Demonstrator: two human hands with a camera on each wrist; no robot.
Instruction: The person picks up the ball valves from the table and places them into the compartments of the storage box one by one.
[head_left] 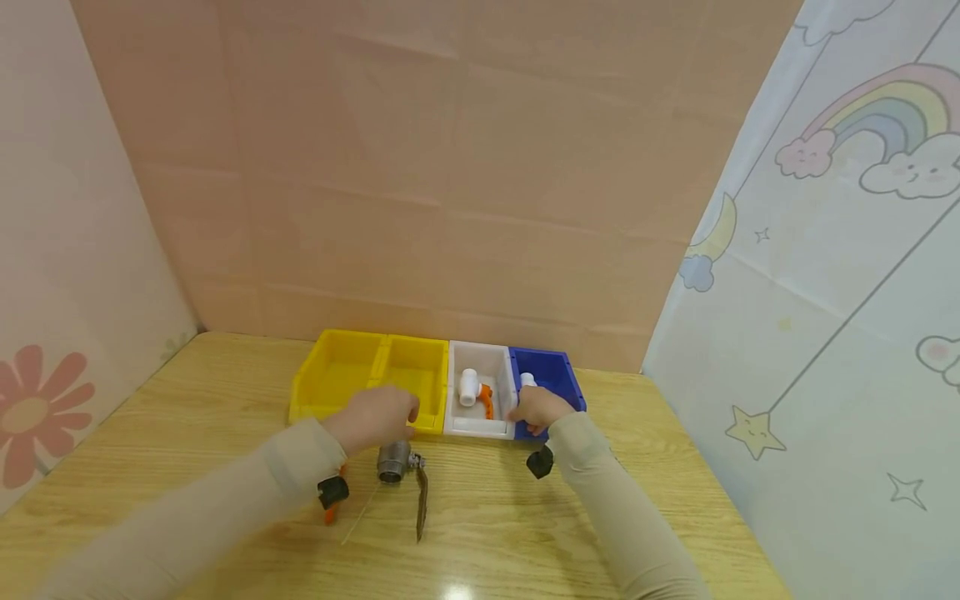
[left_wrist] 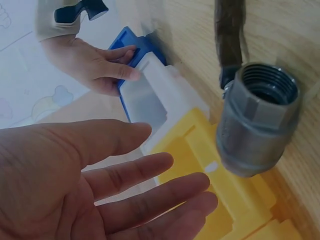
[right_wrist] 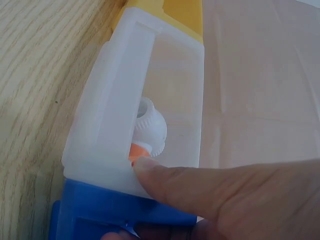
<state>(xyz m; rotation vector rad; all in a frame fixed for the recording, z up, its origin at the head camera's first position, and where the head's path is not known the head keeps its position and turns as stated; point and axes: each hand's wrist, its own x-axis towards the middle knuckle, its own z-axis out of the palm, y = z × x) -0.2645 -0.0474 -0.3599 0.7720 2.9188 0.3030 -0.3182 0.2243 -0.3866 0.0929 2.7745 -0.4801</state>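
My left hand [head_left: 377,417] hovers over the front of the yellow bins [head_left: 341,371], its fingers spread and holding nothing in the left wrist view. Just below it on the table stands a metal ball valve [left_wrist: 260,125] with a long brown lever. At the blue bin [head_left: 547,360] my right hand [head_left: 543,408] reaches down over the front. Its thumb lies over the white bin's side, while its other fingers are partly hidden by the blue bin. A white plastic valve with an orange handle [head_left: 468,388] lies in the white bin [head_left: 480,350]. Another white piece [head_left: 528,379] shows in the blue bin.
The bins stand joined in a row near the back of the wooden table [head_left: 510,533]. An orange piece [head_left: 330,514] is partly hidden by my left wrist camera. A thin pale strip [head_left: 360,517] lies beside the metal valve. Fabric screens surround the table.
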